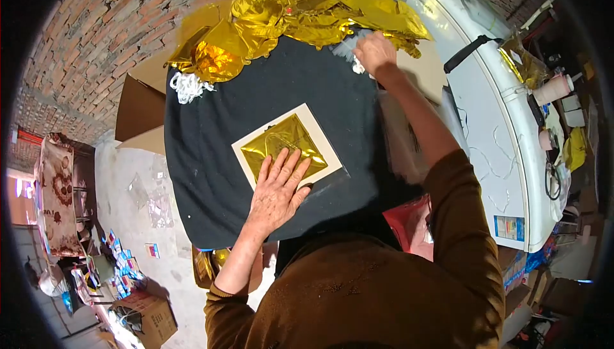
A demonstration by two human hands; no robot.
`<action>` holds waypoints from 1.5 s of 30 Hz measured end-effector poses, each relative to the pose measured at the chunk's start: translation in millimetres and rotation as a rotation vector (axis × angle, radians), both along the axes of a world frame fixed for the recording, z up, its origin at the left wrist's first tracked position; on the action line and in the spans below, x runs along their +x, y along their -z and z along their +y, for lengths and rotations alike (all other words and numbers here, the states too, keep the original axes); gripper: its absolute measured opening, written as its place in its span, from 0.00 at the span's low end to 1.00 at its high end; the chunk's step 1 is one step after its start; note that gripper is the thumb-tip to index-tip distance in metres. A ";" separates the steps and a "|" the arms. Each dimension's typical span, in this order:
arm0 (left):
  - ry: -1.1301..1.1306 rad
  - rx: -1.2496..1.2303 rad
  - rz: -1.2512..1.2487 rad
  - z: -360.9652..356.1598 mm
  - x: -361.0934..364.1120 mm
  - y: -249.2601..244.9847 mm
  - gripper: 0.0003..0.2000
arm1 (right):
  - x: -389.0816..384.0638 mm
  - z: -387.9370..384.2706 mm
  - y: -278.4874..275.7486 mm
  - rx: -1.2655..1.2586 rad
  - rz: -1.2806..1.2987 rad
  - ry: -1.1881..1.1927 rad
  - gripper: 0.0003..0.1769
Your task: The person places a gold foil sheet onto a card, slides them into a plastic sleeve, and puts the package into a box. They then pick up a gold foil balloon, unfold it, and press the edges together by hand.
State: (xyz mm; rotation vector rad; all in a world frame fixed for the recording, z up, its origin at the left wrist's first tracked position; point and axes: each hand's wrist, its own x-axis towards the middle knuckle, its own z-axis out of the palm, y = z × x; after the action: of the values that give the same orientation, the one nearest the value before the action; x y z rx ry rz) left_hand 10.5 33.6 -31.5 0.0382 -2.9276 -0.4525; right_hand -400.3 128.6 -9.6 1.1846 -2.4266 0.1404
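The left hand (278,189) lay flat, palm down, with its fingers spread. The fingertips pressed the near corner of a folded gold foil square (284,139), and the heel of the hand rested on the black cloth of the worktop (204,176). The foil square sat tilted like a diamond on a white card (327,152), near the middle of the worktop and just ahead of the person's brown-sleeved chest. A sheet of clear film (332,181) showed at the card's near edge, beside the left thumb.

The right hand (376,51) was stretched well away from the foil square, at the far right edge of the worktop. It touched the fringe of a heap of crumpled gold foil (300,7) piled along the far side. Its fingers were curled with the back of the hand toward the camera. Something pale showed under them, but it was not possible to tell whether they gripped it.

A tangle of white string (187,85) lay at the heap's left end. An open cardboard box (137,109) stood beyond the worktop's left side, against a brick wall (96,29). A white appliance (492,112) stood to the right.
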 end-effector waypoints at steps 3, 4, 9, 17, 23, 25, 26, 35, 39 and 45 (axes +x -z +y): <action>-0.009 0.009 -0.007 -1.5 -2.0 1.3 0.28 | -8.7 -21.1 -3.3 0.075 -0.109 0.110 0.17; -0.014 0.019 -0.015 -0.3 -0.2 1.6 0.28 | -12.5 -27.7 2.3 0.100 -0.135 0.130 0.19; -0.009 0.087 0.082 -1.1 -0.2 1.8 0.29 | -29.3 -40.4 -6.6 -0.067 -0.172 0.099 0.19; -0.037 0.025 0.086 -1.0 -1.7 12.3 0.23 | 176.5 74.0 9.4 -0.122 -0.126 -0.584 0.07; -0.031 0.018 0.108 -1.8 -2.4 15.0 0.21 | 263.7 132.3 19.8 -0.140 -0.251 -0.649 0.14; -0.030 0.027 0.109 -2.1 -2.6 15.1 0.21 | 268.3 132.9 28.8 -0.168 -0.262 -0.613 0.14; -0.032 0.032 0.112 -2.0 -2.5 14.9 0.21 | 269.3 132.6 31.6 -0.181 -0.265 -0.597 0.14; -0.011 0.127 0.077 -6.0 -0.5 15.8 0.22 | 268.0 111.0 38.5 -0.305 -0.118 -0.469 0.14; -0.012 0.126 0.079 -5.2 -0.6 14.0 0.22 | 269.6 106.0 44.0 -0.312 -0.083 -0.419 0.14; -0.018 0.152 0.072 -6.0 0.2 13.4 0.22 | 275.1 109.6 43.1 -0.324 -0.081 -0.390 0.18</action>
State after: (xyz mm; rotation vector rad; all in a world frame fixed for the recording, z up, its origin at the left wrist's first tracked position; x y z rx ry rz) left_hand 10.7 27.6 -44.9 0.0663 -2.8148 -0.6587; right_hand -125.2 238.2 -52.7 1.4993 -2.1016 0.6817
